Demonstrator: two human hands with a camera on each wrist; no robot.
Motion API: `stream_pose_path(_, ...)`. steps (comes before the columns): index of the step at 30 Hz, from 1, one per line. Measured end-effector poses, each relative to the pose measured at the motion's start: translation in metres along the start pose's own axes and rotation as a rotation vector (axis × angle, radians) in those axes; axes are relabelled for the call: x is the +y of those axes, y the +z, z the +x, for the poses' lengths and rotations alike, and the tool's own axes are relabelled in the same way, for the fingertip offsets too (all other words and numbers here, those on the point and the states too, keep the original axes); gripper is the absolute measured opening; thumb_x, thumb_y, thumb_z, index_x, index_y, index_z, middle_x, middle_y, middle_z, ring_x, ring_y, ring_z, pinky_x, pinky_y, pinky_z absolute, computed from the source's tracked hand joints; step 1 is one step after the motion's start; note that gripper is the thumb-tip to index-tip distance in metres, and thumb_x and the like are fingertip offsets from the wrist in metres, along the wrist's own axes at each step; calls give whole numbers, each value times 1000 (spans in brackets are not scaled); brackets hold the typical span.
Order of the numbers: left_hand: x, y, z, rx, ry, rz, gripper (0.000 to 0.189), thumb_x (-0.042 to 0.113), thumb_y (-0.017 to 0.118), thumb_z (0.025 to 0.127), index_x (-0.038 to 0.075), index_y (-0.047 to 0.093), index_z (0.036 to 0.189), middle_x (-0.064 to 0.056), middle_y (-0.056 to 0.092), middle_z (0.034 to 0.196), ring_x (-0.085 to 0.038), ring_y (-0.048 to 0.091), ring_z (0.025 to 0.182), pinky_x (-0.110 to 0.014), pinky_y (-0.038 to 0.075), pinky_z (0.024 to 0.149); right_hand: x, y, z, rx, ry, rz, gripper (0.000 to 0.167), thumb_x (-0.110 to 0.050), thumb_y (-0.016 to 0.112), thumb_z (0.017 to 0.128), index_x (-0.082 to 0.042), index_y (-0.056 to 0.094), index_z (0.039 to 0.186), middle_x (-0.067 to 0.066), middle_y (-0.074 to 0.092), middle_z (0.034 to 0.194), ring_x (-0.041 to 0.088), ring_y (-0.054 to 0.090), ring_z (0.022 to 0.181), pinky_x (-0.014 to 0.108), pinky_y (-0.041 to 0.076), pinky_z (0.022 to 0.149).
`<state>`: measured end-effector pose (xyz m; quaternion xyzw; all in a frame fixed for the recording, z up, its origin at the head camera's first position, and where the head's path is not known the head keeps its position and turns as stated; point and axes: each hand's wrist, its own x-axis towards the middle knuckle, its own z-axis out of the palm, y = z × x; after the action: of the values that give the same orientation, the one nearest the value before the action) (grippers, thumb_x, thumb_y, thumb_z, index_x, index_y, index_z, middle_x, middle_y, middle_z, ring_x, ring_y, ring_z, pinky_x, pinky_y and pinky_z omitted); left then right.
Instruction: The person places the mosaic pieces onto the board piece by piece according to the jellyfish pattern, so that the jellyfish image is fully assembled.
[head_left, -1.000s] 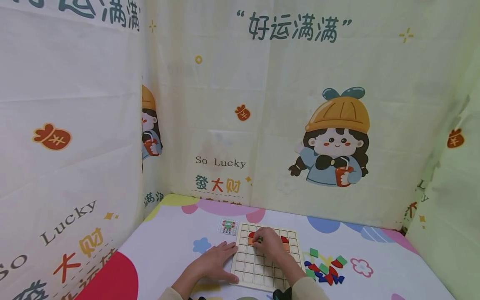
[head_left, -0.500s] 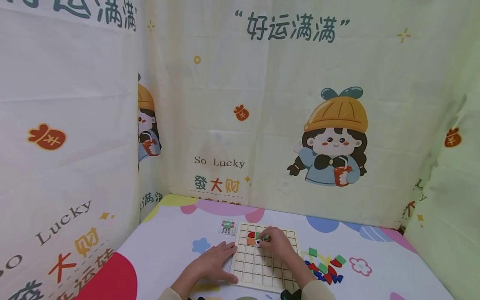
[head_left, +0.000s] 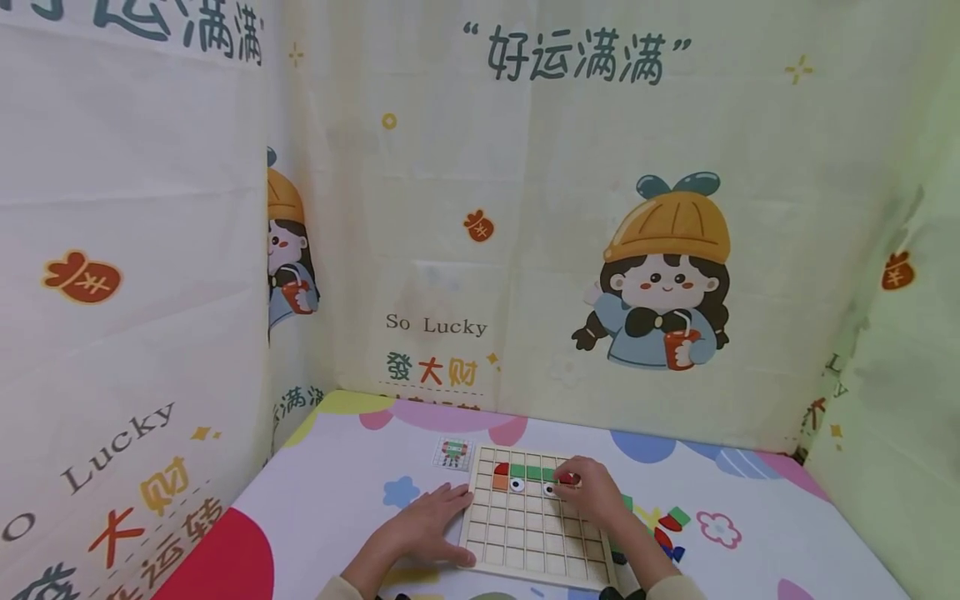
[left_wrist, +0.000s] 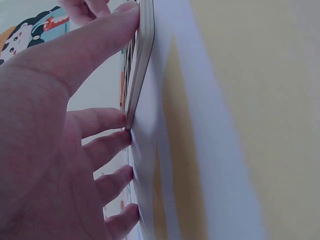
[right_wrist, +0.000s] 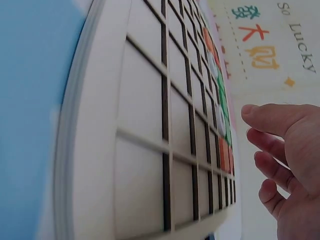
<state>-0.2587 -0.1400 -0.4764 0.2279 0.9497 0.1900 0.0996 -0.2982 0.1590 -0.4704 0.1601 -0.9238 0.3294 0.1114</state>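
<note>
A wooden grid board point(head_left: 525, 533) lies on the table. In its upper rows sit a red quarter-round piece point(head_left: 502, 469), an orange square point(head_left: 500, 482), a row of green squares point(head_left: 534, 473) and two white eye pieces point(head_left: 517, 485). My left hand point(head_left: 431, 523) rests flat along the board's left side; in the left wrist view its thumb point(left_wrist: 100, 42) touches the edge. Over the upper right of the board hovers my right hand point(head_left: 592, 493), partly covering a red piece there. The right wrist view shows its loosely bent fingers point(right_wrist: 272, 145) with nothing visible between them.
Several loose green, red and blue pieces point(head_left: 671, 525) lie right of the board, partly behind the right forearm. A small pattern card point(head_left: 453, 452) lies beyond its upper left corner. Printed cloth walls point(head_left: 450, 250) stand around the table.
My right hand has moved rightward across the upper rows, uncovering the green squares and both eye pieces. The left hand stays at the board's edge. The head view has shifted slightly.
</note>
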Motion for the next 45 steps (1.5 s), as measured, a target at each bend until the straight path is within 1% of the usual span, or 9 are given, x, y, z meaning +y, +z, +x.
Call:
stream_pose_path(9, 1, -2, -2, 0, 3, 2, 88, 60, 73, 74, 20, 42, 147, 1, 36, 156, -32, 28, 146, -55, 29, 116, 26, -26, -18, 23, 185, -62, 10, -13, 77, 80, -18, 73, 87, -5, 67, 93, 12, 50, 79, 22, 42, 57)
stream_pose_path(15, 1, -2, 0, -9, -4, -11, 89, 61, 72, 73, 22, 42, 147, 2, 36, 157, -32, 27, 147, -56, 28, 117, 46, -53, -37, 33, 233, -140, 12, -13, 78, 78, -15, 73, 89, -2, 69, 94, 13, 52, 77, 23, 42, 60)
stream_pose_path(19, 1, -2, -1, -10, -14, -21, 89, 62, 72, 73, 23, 41, 147, 3, 35, 157, -32, 27, 147, -56, 27, 117, 60, -68, -47, 8, 298, -148, 14, -15, 76, 81, -14, 72, 93, -1, 68, 94, 14, 50, 77, 22, 42, 58)
stream_pose_path(23, 1, -3, -1, -6, -5, -18, 90, 61, 72, 73, 22, 42, 147, 2, 36, 157, -33, 27, 147, -56, 27, 117, 73, -81, -56, -31, 373, -135, 15, -16, 75, 82, -12, 72, 97, 0, 64, 89, 15, 50, 74, 23, 44, 58)
stream_pose_path(27, 1, -3, -1, -8, -2, -20, 89, 61, 73, 73, 21, 42, 147, 1, 36, 156, -32, 27, 147, -56, 27, 117, 86, -92, -64, -74, 426, -121, 17, -10, 74, 82, -8, 71, 98, 1, 63, 87, 16, 51, 75, 28, 50, 63)
stream_pose_path(31, 2, -3, 0, -13, -3, -17, 89, 62, 72, 73, 22, 41, 147, 2, 36, 157, -32, 27, 147, -55, 27, 117, 98, -100, -69, -103, 445, -139, 20, -1, 71, 81, -7, 72, 99, 2, 65, 95, 17, 51, 81, 33, 54, 73)
stream_pose_path(35, 2, -3, 1, -15, -8, -11, 90, 63, 71, 73, 23, 41, 148, 3, 35, 157, -31, 27, 147, -55, 27, 117, 104, -103, -71, -113, 436, -152, 20, 1, 70, 81, -7, 73, 99, 4, 66, 99, 17, 52, 82, 35, 55, 75)
stream_pose_path(41, 3, -4, -1, -15, -5, -12, 89, 61, 72, 74, 21, 41, 147, 1, 36, 157, -32, 27, 147, -56, 28, 117, 106, -98, -67, -113, 409, -148, 21, 3, 71, 80, -5, 74, 99, 1, 65, 90, 15, 51, 78, 29, 53, 71)
stream_pose_path(45, 3, -4, -2, -13, -9, -14, 89, 61, 73, 73, 21, 42, 147, 2, 36, 156, -32, 28, 146, -56, 28, 116, 102, -92, -64, -111, 401, -169, 21, 1, 73, 80, -4, 74, 100, 0, 65, 88, 14, 51, 76, 31, 57, 72)
